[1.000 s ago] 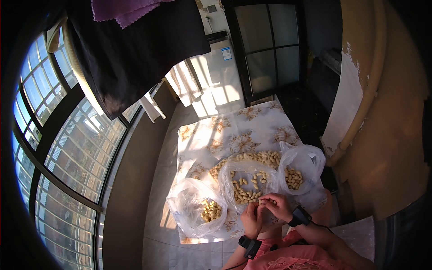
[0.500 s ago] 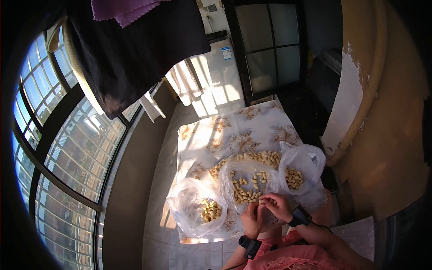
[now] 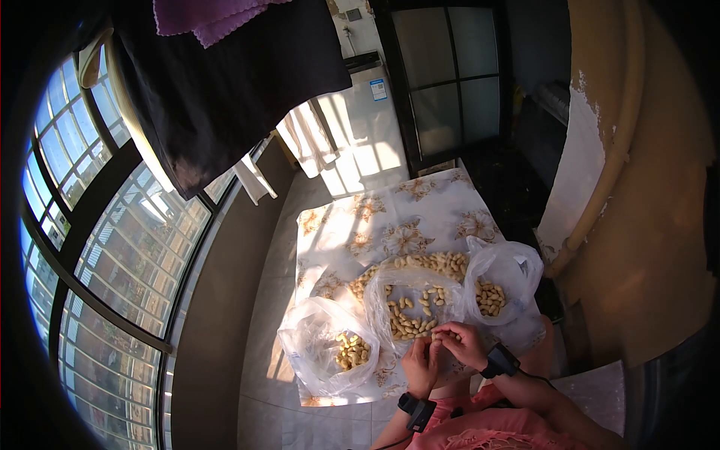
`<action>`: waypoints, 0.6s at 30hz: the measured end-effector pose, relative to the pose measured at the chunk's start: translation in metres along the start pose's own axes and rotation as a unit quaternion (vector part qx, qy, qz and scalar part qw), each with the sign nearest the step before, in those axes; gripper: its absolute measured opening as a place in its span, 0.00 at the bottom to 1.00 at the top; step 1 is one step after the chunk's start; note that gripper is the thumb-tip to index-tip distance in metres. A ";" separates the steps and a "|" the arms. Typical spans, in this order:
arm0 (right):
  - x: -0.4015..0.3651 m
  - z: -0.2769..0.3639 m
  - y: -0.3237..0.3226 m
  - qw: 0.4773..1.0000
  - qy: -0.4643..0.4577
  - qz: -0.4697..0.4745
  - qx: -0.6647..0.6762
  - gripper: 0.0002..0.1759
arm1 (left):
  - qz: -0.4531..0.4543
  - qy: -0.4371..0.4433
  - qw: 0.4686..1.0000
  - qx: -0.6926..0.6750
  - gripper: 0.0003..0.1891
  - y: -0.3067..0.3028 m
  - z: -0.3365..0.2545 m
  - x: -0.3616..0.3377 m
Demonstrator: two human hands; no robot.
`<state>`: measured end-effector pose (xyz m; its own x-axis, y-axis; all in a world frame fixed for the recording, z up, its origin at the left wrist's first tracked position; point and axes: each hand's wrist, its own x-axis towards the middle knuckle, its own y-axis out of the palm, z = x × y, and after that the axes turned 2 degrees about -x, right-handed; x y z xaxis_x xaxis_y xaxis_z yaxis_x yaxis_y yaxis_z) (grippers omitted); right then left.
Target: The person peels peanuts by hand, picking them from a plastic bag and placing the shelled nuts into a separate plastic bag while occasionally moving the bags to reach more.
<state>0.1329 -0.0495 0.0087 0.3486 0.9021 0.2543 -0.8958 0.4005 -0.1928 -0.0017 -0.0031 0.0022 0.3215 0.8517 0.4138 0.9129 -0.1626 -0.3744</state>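
- Clear plastic bags, three of them, stand open on the table [image 3: 405, 202], whose white cover has brown flowers and bright strips of sunlight.
- Middle bag [image 3: 380, 319]: loose peanuts [image 3: 411, 326] lie inside, most of them toward the near side, close to the hands.
- Behind that bag, a long heap of peanuts [image 3: 442, 262] stretches across the table.
- Left bag [image 3: 311, 345]: a small pile of peanuts sits in it, partly sunlit.
- Right bag [image 3: 521, 277]: another small pile rests in it, in shade.
- Right hand [image 3: 463, 345]: its fingertips are pinched together on a peanut [image 3: 436, 337], just past the near edge of the middle bag.
- Left hand [image 3: 420, 364]: fingers curled, touching or just beside the right fingertips; I cannot tell whether it grips the same peanut.
- Black bands circle both wrists, above pink clothing [image 3: 495, 431].
- Barred window [image 3: 150, 247] on the left; dark cloth [image 3: 232, 90] hangs near it.
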 end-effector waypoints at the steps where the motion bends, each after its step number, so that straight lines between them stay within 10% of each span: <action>1: 0.000 0.001 0.000 1.000 0.000 0.000 0.000 0.08 | -0.001 0.002 1.000 0.000 0.11 0.000 0.000 0.000; 18: 0.000 -0.004 0.001 0.999 -0.019 -0.016 -0.023 0.06 | -0.002 0.008 1.000 0.000 0.10 -0.001 -0.003 0.002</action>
<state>0.1330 -0.0485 0.0045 0.3644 0.8826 0.2972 -0.8704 0.4362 -0.2282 -0.0010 -0.0033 0.0058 0.3210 0.8446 0.4284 0.9142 -0.1582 -0.3731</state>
